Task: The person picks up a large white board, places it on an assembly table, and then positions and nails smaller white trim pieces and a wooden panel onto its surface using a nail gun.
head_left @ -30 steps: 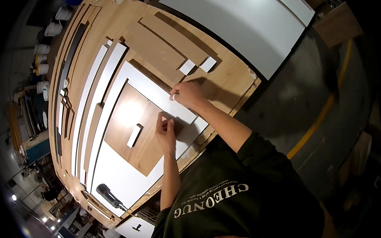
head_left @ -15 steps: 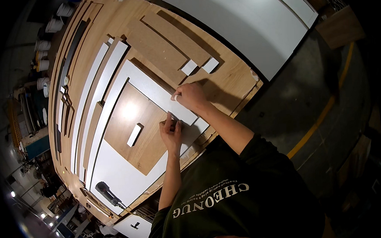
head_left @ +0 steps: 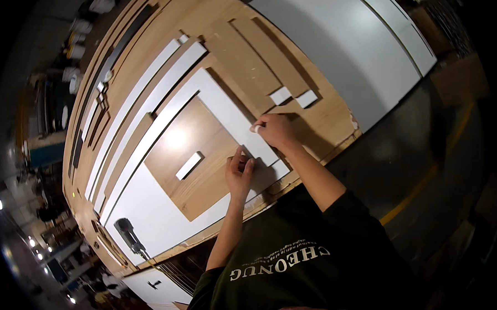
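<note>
My left hand (head_left: 239,176) rests at the inner edge of a white board frame (head_left: 230,108), index finger stretched out and thumb apart from it. Across the same white strip, my right hand (head_left: 276,132) pinches at its outer edge. A small white bit shows at the right fingertips; whether it is a held piece or a wrap on a finger I cannot make out. Inside the frame lies bare wood-grain surface, with a small white block (head_left: 189,166) on it. A seam crosses the white strip just beyond the left fingers.
Long white strips (head_left: 142,123) lie to the left on the wooden worktable (head_left: 184,16). Two brown boards with white ends (head_left: 255,60) lie beyond my right hand. A dark handheld power tool (head_left: 129,235) stands at the near left. A large white panel (head_left: 332,35) is at the far right.
The whole view has shifted, so the table and hands appear further right. Both hands keep nearly the same place and pose on the white frame.
</note>
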Tool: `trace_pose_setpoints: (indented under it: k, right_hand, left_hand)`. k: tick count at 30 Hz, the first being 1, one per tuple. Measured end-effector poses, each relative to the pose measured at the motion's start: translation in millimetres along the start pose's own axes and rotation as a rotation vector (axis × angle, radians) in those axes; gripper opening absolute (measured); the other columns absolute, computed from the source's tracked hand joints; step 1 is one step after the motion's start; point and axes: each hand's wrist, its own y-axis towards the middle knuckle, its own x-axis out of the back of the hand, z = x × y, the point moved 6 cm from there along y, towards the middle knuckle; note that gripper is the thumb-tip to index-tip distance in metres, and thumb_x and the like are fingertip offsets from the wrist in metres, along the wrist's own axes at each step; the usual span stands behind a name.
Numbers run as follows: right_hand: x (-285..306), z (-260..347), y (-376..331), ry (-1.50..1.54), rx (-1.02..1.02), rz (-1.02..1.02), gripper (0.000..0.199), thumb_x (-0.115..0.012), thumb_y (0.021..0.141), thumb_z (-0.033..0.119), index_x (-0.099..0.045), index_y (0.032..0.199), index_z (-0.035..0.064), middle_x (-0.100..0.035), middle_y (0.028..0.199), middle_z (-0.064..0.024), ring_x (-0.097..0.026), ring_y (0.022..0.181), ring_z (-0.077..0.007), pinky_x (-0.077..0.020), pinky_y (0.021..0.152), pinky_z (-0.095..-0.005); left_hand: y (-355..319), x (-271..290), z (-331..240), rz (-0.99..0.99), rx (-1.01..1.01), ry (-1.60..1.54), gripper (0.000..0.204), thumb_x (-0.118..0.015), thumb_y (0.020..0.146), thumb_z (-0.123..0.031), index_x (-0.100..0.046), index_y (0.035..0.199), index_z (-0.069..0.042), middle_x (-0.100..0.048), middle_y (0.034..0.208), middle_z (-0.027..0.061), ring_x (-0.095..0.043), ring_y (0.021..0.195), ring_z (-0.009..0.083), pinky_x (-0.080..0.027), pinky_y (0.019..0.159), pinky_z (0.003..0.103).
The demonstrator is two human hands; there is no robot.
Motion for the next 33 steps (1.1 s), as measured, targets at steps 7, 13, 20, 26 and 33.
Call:
trace_pose_setpoints:
  k: [7,13,20,26,33]
  right_hand:
    - [-18.1,-11.9,7.9,-0.075,0.067,0.033,0.024,-0.073,0.077,0.029,-0.073,0.089,0.0091,-0.070,0.081,-0.0109,-0.066,0.078,-0.0209,-0.0490,0.070,-0.0324]
    - [-9.8,-17.8,8.0,-0.144,0.015,0.027,0.019,-0.071,0.081,0.022,-0.072,0.090,0.0047,-0.063,0.071,-0.0019,-0.057,0.064,-0.0102,-0.0436,0.056,-0.0262]
    - [-18.8,-9.4,16.4,-0.022,-0.151,0.109,0.020,-0.068,0.082,0.024,-0.071,0.090,0.0052,-0.058,0.071,0.0014,-0.054,0.062,-0.0083,-0.0453,0.057,-0.0237]
    - [7.1,-25.0,17.7,-0.138,-0.309,0.040,0.025,-0.076,0.078,0.023,-0.071,0.087,0.0002,-0.063,0.073,-0.0040,-0.061,0.065,-0.0123,-0.0541,0.060,-0.0271]
    - [0.9,-6.1,2.8,-0.113,-0.298,-0.028,0.024,-0.076,0.077,0.024,-0.073,0.091,0.0042,-0.068,0.079,-0.0065,-0.062,0.067,-0.0120,-0.0532,0.063,-0.0262]
  left_hand:
    - [-46.9,76.2,23.7,-0.226,0.046,-0.241,0.039,-0.066,0.083,-0.005,-0.060,0.122,-0.005,-0.059,0.087,0.0035,-0.056,0.077,0.0108,-0.047,0.068,0.023]
    - [-95.1,271.9,153.4,-0.706,0.092,-0.105,0.032,-0.062,0.086,-0.004,-0.063,0.118,-0.006,-0.062,0.087,0.0028,-0.055,0.072,0.0092,-0.048,0.068,0.025]
    - [-229.1,543.7,398.1,-1.118,0.193,0.798,0.058,-0.070,0.080,-0.020,-0.048,0.131,-0.002,-0.054,0.126,0.0158,-0.047,0.119,0.0311,-0.037,0.101,0.040]
    - [-166.9,590.1,411.3,-0.698,0.802,0.910,0.070,-0.066,0.078,-0.028,-0.038,0.140,-0.010,-0.056,0.122,0.0219,-0.055,0.109,0.0403,-0.045,0.092,0.047]
    - [-151.9,622.8,448.2,-0.696,0.593,0.751,0.060,-0.061,0.078,-0.034,-0.049,0.129,-0.005,-0.055,0.125,0.0233,-0.053,0.113,0.0419,-0.043,0.095,0.047]
